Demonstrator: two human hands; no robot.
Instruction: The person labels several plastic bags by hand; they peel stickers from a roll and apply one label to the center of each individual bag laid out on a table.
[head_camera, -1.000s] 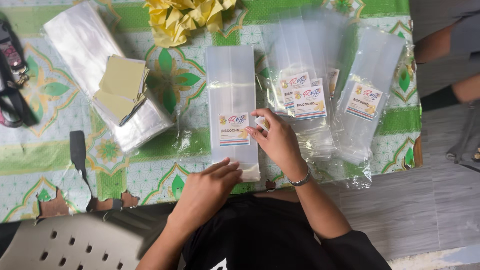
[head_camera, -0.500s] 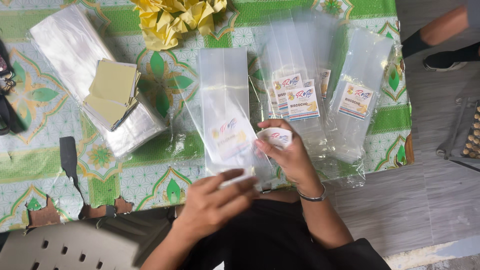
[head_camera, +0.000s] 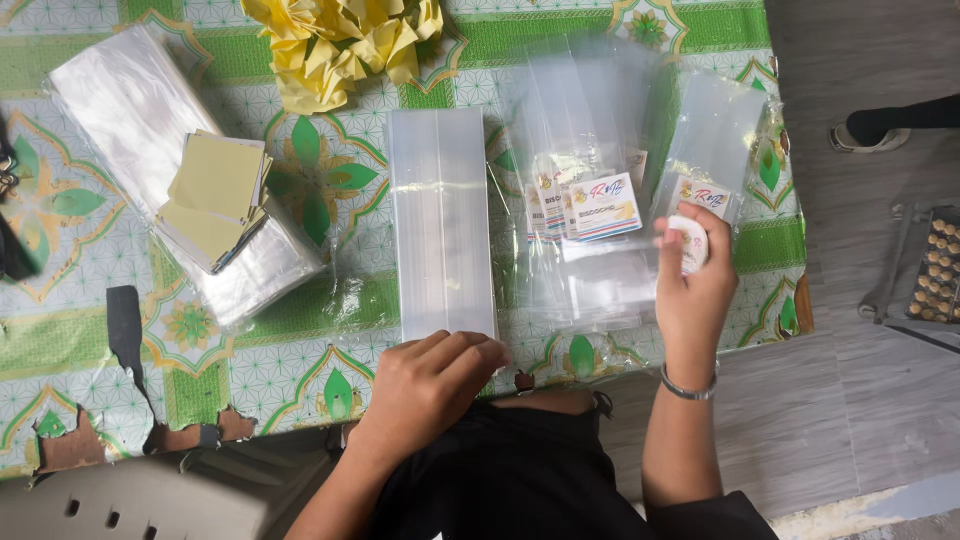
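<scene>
In the head view, a stack of clear plastic bags (head_camera: 441, 225), judged light, limp and slippery, is seen flat on the patterned tablecloth (head_camera: 340, 160), pinned at its near edge by the curled left hand (head_camera: 432, 385), while a small white sticker roll (head_camera: 692, 243) is pinched in the right hand (head_camera: 692, 290).

The tablecloth (head_camera: 330, 180) is green and white with leaf and flower patterns. Crumpled paper (head_camera: 340, 40) is bright yellow; the cards (head_camera: 215, 195) are pale yellow. The clear bags (head_camera: 440, 225) look colourless, their labels (head_camera: 600, 205) white with coloured print.
</scene>
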